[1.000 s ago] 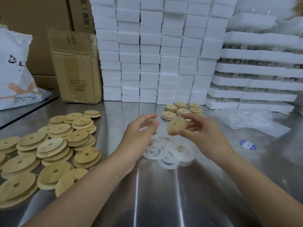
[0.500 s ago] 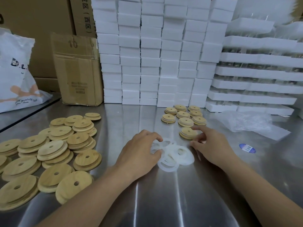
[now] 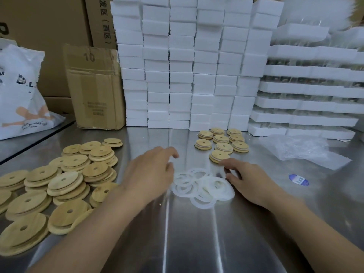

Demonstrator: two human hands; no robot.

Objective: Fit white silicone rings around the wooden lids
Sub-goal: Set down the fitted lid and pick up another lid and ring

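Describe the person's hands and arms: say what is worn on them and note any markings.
The left hand and right hand are bare: no gloves, rings, watch or bracelet show. Both forearms are uncovered down to the frame's lower edge, and no sleeve is in view. No markings are visible. The left hand is slightly blurred, so fine detail there cannot be told.

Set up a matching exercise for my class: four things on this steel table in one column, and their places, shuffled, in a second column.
Things
1. silicone rings
2. bare wooden lids
3. ringed lids
4. blue sticker

Places
A. right of the right hand
B. between the left hand and the right hand
C. heaped left of the left hand
D. in rows in front of the white foam blocks

Pairs: 1-B, 2-C, 3-D, 4-A
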